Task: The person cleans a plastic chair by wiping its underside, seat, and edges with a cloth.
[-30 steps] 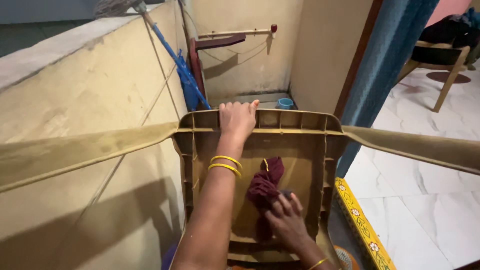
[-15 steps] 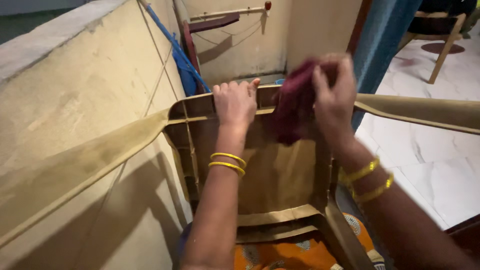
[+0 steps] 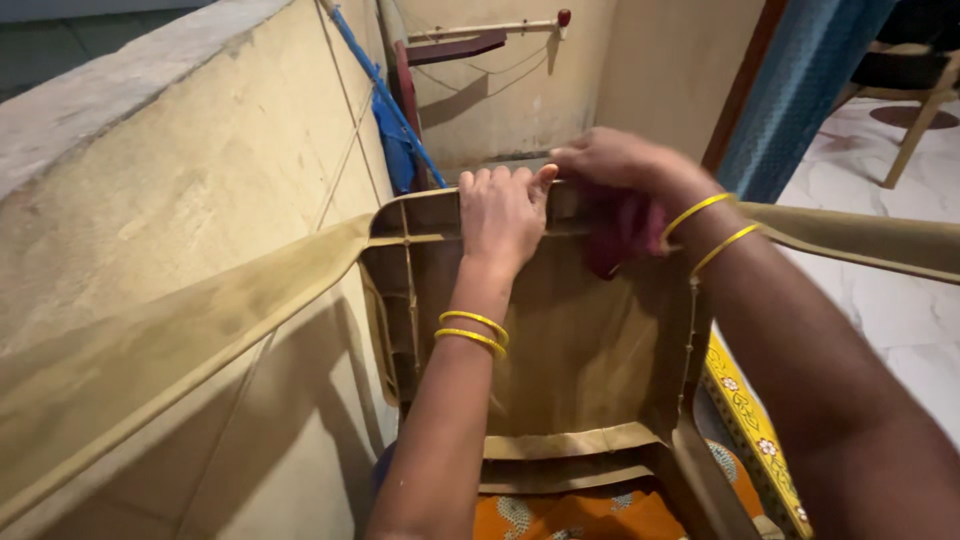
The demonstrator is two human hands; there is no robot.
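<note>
Maroon cloth [image 3: 622, 232], half hidden, bunched in right hand [image 3: 625, 170]; left hand [image 3: 503, 212] grips upturned chair [image 3: 590, 340] edge.

A second ago the right hand [image 3: 625, 165] pressed the dark red cloth [image 3: 620, 232] low in the middle of the frame, against the underside of the upturned tan plastic chair [image 3: 590, 340]; half a second ago it had lifted the cloth to the chair's far edge, upper right of centre. Now hand and cloth sit slightly lower and further left along that edge, close to the left hand [image 3: 503, 212], with the right forearm filling the lower right of the frame.
</note>
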